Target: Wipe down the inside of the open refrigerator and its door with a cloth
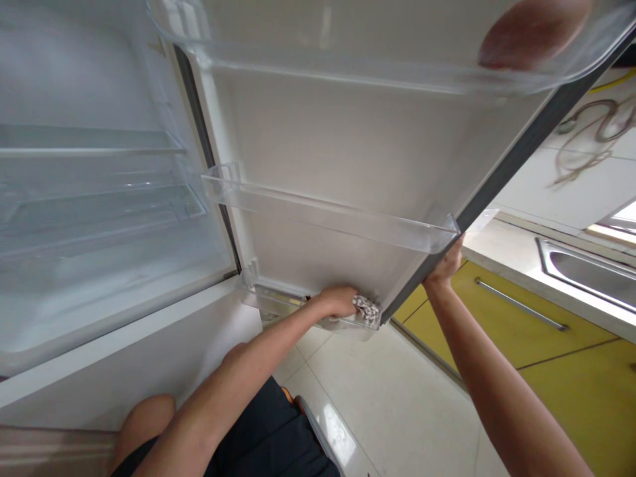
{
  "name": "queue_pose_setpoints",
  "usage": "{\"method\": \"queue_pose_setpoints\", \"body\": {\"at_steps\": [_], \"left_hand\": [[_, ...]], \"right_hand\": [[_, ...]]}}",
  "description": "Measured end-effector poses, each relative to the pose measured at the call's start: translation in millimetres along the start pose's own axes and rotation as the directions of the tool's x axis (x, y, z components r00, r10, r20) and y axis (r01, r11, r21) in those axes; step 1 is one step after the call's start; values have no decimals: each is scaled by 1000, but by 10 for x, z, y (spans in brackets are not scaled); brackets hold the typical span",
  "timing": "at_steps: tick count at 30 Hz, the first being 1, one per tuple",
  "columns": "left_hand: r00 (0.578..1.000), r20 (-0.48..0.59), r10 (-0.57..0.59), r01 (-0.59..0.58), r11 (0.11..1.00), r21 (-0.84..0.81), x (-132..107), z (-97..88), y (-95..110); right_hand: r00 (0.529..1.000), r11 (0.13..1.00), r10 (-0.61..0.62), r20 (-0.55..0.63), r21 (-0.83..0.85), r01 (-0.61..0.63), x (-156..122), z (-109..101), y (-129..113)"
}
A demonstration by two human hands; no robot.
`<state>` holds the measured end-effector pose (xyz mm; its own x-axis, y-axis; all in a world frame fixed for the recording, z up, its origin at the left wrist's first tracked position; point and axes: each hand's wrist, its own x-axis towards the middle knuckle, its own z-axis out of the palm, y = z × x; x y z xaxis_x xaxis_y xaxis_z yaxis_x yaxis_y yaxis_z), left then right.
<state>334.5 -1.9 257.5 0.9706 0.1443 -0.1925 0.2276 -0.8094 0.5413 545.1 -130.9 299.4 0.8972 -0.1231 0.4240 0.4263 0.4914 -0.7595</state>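
A crumpled dark-and-white patterned cloth [366, 309] is clutched in the left hand [340, 301], bunched rightward from the grip along the long axis of the clear plastic bottom bin [273, 301]; the white, grey-edged refrigerator door [342, 139] is touched by the right hand [444, 265], whose finger closure cannot be told.

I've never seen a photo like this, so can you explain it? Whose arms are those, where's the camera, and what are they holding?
There's no machine here, just a person's two bare hands. The camera sits on their head, looking forward and down. The left hand holds what looks like a patterned cloth at the lowest clear bin of an open fridge door. The right hand grips the door's outer edge. Something reddish shows in the highest bin; I can't tell what.
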Motion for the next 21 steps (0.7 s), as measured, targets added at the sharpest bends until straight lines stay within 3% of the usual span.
{"method": "queue_pose_setpoints", "body": {"at_steps": [5,12,16,21], "left_hand": [[983,-156,-93,116,982,146,-82,19,25],[960,-267,-80,170,927,334,-297,-63,10],[957,-261,-125,226,885,408,-451,-265,-237],[925,-303,-229,351,819,453,-702,-572,-744]], "right_hand": [[1000,1000,-4,27,10,4,13,-8,22],[1000,1000,14,-10,-16,-15,18,-4,10],[999,999,30,-17,-14,-31,35,4,14],[1000,999,19,-20,-41,-20,36,15,7]]}}
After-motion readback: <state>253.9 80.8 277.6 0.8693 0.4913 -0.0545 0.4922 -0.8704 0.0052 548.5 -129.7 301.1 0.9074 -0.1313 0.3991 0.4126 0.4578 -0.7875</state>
